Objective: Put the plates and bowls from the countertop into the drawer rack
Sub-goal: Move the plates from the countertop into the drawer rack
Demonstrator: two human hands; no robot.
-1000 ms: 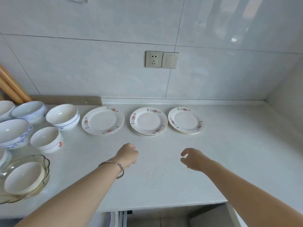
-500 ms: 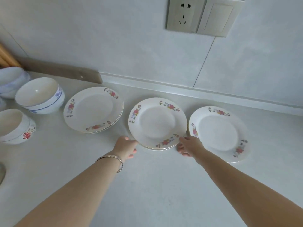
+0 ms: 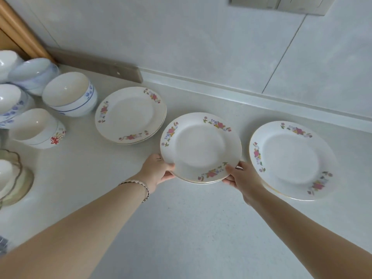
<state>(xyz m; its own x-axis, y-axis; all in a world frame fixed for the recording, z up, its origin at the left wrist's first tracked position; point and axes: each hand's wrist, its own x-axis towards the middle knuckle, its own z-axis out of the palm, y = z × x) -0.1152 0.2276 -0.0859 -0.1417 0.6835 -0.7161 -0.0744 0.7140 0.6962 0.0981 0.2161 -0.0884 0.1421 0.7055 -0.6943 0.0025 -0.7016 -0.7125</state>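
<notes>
The left hand (image 3: 156,172) and right hand (image 3: 241,179) each grip the near rim of the middle plate stack (image 3: 201,147). The left plate stack (image 3: 128,115) sits just beside it, and the right plates (image 3: 291,158) lie near. Bowls (image 3: 68,93) crowd the far left of the pale surface (image 3: 181,228), under a tiled wall (image 3: 181,37).

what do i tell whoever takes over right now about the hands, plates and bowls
Left hand and right hand each grip the near rim of the middle stack of white floral-rimmed ceramic plates, thumbs on top.
On the white countertop: left stack of floral plates, right floral plate, blue-banded white bowl, red-marked white bowl, more bowls at the left edge.
Done: nothing racked that shows; drawer rack out of view.
Left: all plates and bowls.
</notes>
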